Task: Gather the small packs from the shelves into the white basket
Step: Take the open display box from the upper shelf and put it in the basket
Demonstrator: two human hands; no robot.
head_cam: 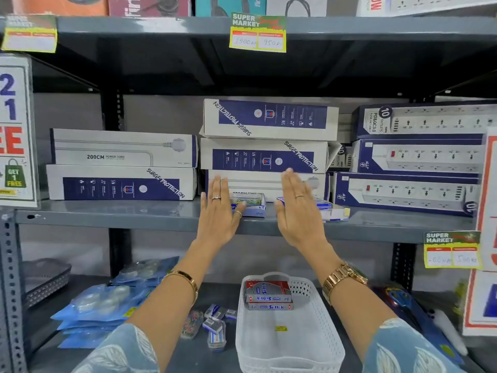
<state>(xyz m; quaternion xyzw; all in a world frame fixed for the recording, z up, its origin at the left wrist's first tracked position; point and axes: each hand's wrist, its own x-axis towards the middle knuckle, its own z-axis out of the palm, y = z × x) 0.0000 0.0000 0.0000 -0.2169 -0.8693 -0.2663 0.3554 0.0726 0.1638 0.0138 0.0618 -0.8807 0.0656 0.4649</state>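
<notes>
Small blue-and-white packs sit on the middle shelf: one stack by my left hand and another partly behind my right hand. My left hand is raised flat with fingers straight, just left of the first stack. My right hand is likewise flat and holds nothing, in front of the second stack. Below, the white basket stands on the lower shelf with two red-and-grey packs stacked at its far end. More small packs lie loose left of the basket.
Long power-strip boxes are stacked behind the packs and to both sides. Blue blister packs lie on the lower shelf's left, next to a grey basket. Price tags hang from the shelf edges.
</notes>
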